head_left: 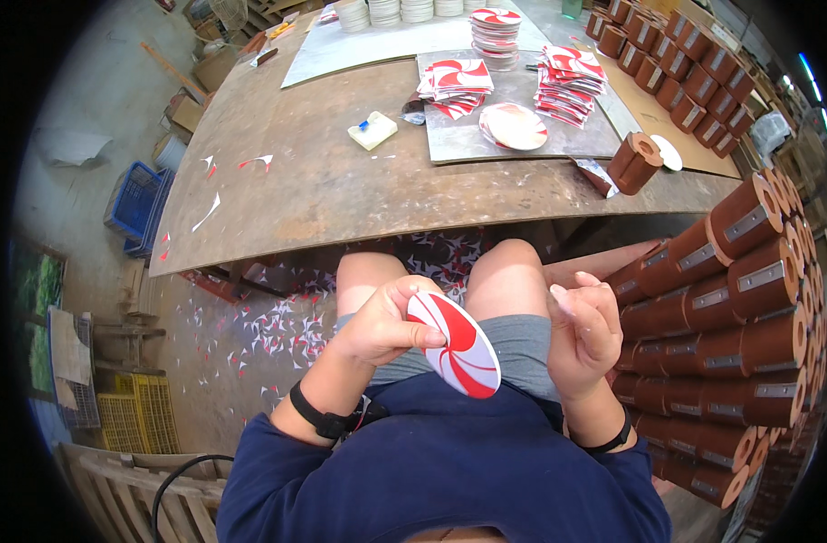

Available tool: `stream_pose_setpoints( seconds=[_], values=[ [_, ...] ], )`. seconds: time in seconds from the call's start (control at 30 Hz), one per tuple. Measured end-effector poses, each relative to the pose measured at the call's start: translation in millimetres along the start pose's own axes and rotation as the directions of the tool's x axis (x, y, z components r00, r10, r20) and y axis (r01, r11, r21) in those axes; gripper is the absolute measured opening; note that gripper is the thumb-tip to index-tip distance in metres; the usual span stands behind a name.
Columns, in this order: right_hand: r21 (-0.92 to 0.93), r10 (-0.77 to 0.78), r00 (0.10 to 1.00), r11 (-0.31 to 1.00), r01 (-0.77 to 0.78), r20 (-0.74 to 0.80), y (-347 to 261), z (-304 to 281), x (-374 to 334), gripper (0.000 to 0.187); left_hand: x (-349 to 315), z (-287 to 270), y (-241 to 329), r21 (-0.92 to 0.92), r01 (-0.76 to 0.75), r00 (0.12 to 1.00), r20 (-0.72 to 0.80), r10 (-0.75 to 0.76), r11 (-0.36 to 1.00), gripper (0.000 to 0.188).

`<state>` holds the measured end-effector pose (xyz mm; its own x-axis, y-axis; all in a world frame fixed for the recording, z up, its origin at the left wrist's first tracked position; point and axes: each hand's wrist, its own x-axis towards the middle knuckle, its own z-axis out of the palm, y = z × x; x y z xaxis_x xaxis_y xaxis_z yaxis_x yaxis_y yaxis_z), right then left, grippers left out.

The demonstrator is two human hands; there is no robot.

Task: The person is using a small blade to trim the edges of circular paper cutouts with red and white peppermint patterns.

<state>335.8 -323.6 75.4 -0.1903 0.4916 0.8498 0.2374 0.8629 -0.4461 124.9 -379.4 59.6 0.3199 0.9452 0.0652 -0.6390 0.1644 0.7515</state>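
**Disc was in the left hand while more lay piled ahead**

In the head view, my left hand [386, 324] was closed on a red-and-white disc [468, 357], thumb across its printed face, holding it tilted above the lap. My right hand [583, 339] was apart from it at 3 o'clock, half open with fingers loosely curled; I saw nothing in its grasp.

I judged the work partly done. The held disc's visible edge looked round, and a stack [496, 41] of round swirl pieces stood on the table [277, 154] toward 12. Scraps [291, 328] littered the floor toward 9, hinting at plenty of cutting behind me.

Much seemed left: swirl pieces in one pile [458, 81] at 12 and another [570, 80] at 1 kept pointed corners. One cylinder [635, 165] stood between 1 and 2; I couldn't tell whether its end was covered.
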Motion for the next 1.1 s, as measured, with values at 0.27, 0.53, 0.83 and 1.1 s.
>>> stream_pose_setpoints(
  seconds=[0.27,0.53,0.83,1.1],
  values=[
    [-0.025,0.07,0.997,0.997,-0.07,-0.028,7.6,1.1,-5.1,0.019,16.0,-7.4,0.7,0.14,-0.271,0.962,0.074,0.262,0.953,0.019],
    [-0.024,0.105,0.994,0.994,-0.105,-0.003,10.2,0.5,-5.5,0.018,11.3,-18.4,4.2,0.079,-0.146,0.987,-0.063,0.151,0.986,0.025],
    [-0.023,0.155,0.988,0.988,-0.155,-0.016,17.9,0.5,-11.1,0.019,48.2,-20.2,25.6,-0.065,-0.093,0.924,-0.376,0.062,0.994,0.048],
    [-0.017,0.239,0.971,0.971,-0.239,0.004,32.2,-4.5,-25.0,0.019,104.7,-50.3,28.6,0.08,-0.009,0.896,-0.442,0.043,0.997,0.04]
  ],
)
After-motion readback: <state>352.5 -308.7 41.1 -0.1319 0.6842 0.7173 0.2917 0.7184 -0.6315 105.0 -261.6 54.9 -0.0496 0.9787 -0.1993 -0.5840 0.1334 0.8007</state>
